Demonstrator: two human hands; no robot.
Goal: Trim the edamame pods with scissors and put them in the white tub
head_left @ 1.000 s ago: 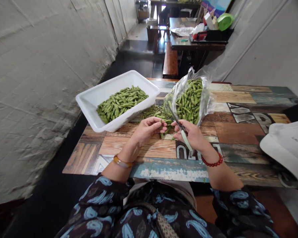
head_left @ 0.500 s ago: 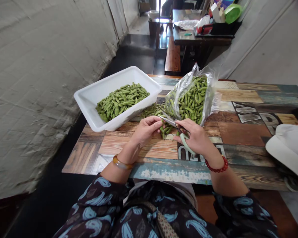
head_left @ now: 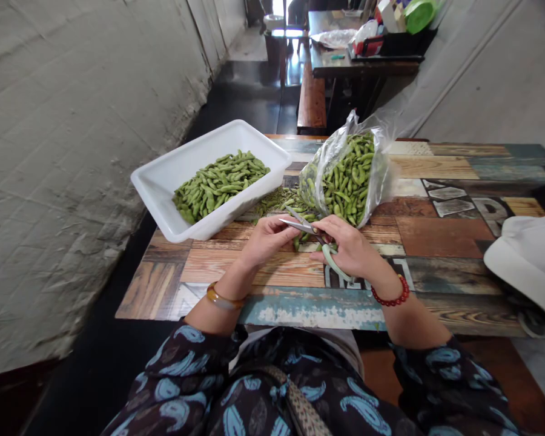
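Note:
My right hand (head_left: 347, 245) grips scissors (head_left: 329, 259) with pale green handles, their blades apart and pointing left across the fingertips of my left hand (head_left: 269, 239). That left hand is pinched closed on an edamame pod (head_left: 296, 243), mostly hidden by fingers and blades. Beyond both hands, a clear plastic bag (head_left: 320, 181) lies open with many edamame pods (head_left: 352, 175) spilling towards me. Left of it stands a white plastic tub (head_left: 152, 188) holding a heap of edamame pods (head_left: 222, 184). Small green trimmings (head_left: 272, 201) are scattered between tub and bag.
Everything rests on a patchwork wood-pattern table (head_left: 440, 236). A white cap (head_left: 527, 260) sits at its right edge. A rough pale wall (head_left: 63, 151) runs along the left. Farther back are a wooden bench (head_left: 312, 97) and another table (head_left: 327, 71) with a loaded black tray (head_left: 390, 48).
The scissor blades have shifted slightly left, over my left fingertips, and look wider apart. The whole view has moved a little. Tub and bag stay in place.

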